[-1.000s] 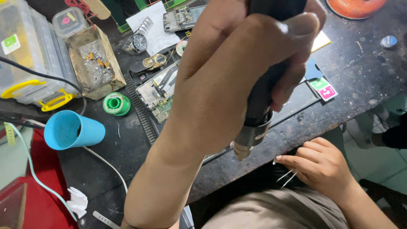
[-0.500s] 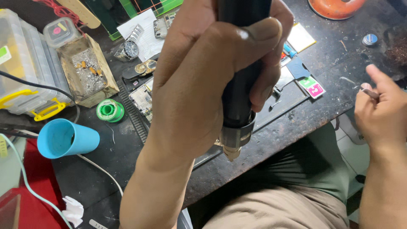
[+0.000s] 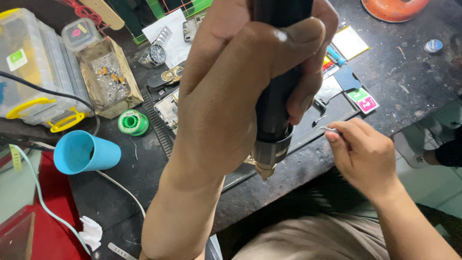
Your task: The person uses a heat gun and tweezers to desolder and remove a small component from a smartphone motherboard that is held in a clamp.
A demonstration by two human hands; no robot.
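The left hand point(image 3: 240, 91) is rising close to the camera, forearm upright, its grip clenching a black tool point(image 3: 274, 115) whose tip is pointing down above the table point(image 3: 394, 77). The right hand point(image 3: 365, 156) is reaching over the table's edge, fingertips pinching thin tweezers point(image 3: 328, 129) near a pink card point(image 3: 364, 101).

Right hand point(image 3: 365, 156) moved back in from the far right edge, now over the dark bench edge point(image 3: 308, 159), pinching thin metal tweezers point(image 3: 330, 129) near the raised tool.
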